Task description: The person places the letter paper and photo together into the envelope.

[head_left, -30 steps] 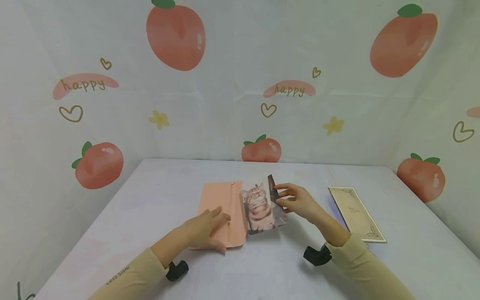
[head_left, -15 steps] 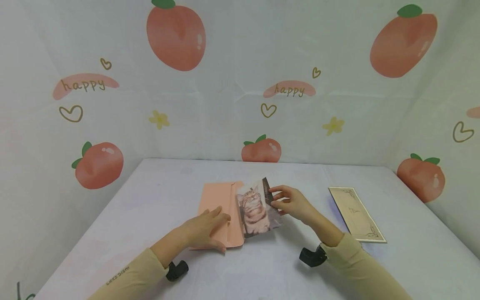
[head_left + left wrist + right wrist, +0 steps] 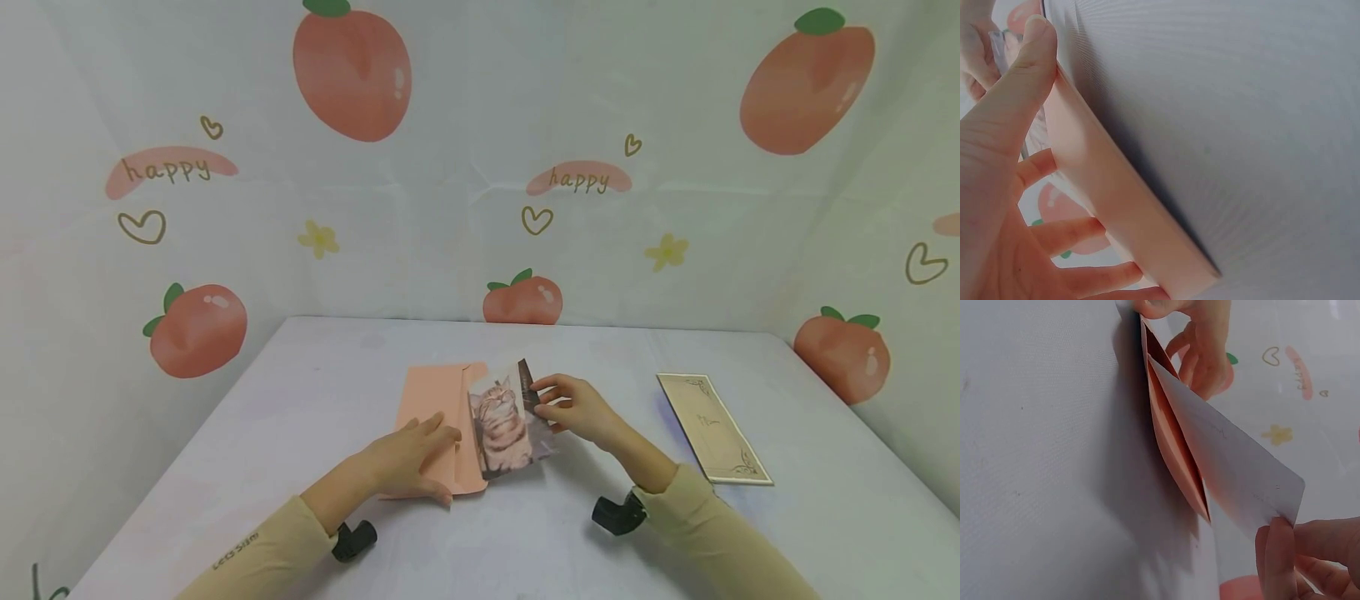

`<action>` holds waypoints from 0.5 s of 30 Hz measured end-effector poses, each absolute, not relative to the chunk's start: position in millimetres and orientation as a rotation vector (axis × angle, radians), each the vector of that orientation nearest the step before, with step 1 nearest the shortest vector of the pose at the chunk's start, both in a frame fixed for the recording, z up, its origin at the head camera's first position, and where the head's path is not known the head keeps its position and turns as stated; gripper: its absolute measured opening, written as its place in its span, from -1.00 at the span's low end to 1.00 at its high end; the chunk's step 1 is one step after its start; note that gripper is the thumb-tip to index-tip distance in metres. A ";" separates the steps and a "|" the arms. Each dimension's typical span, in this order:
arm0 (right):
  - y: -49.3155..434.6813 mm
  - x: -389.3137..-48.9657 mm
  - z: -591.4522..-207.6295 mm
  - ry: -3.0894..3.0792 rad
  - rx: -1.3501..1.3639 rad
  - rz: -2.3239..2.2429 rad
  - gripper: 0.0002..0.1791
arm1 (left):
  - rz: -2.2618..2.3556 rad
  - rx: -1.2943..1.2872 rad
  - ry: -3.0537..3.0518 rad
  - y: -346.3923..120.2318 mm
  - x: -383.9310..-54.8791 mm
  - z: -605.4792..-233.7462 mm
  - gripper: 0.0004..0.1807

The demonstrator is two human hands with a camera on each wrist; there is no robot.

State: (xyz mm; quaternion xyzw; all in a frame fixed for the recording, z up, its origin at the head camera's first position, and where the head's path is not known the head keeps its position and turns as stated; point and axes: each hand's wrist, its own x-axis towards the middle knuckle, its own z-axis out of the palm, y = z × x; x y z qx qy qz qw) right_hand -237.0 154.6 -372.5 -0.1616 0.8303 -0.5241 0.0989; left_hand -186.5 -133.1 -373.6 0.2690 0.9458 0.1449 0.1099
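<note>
My left hand (image 3: 416, 454) rests on a peach-coloured envelope (image 3: 427, 392) lying on the table, its fingers spread over the paper. In the left wrist view the thumb lies along the envelope's near edge (image 3: 1129, 187). My right hand (image 3: 577, 408) pinches the right edge of a postcard (image 3: 501, 421) with a cat picture. The card slants up from the envelope, its left edge over the flap side. The right wrist view shows the card's plain back (image 3: 1229, 444) and one corner at the envelope's gaping mouth (image 3: 1175, 434); how deep it sits, I cannot tell.
To the right lies a beige card (image 3: 712, 429) with a decorative border, beside the right forearm. Black wrist-camera mounts (image 3: 618, 515) sit under both sleeves. A white table (image 3: 525, 550) meets a fruit-printed curtain (image 3: 450, 208) behind.
My right hand has moved left and slightly toward me, bringing the postcard further over the envelope's flap side. The left hand and the envelope have stayed put.
</note>
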 end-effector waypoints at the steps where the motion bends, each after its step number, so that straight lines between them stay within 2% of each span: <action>1: 153.9 -237.0 -372.8 2.456 -0.479 -1.552 -0.62 | 0.426 0.794 2.780 -133.2 -186.6 -373.7 -0.15; 15: 145.0 -235.8 -374.2 2.457 -0.482 -1.548 -0.64 | 0.425 0.791 2.784 -134.2 -188.4 -377.0 -0.13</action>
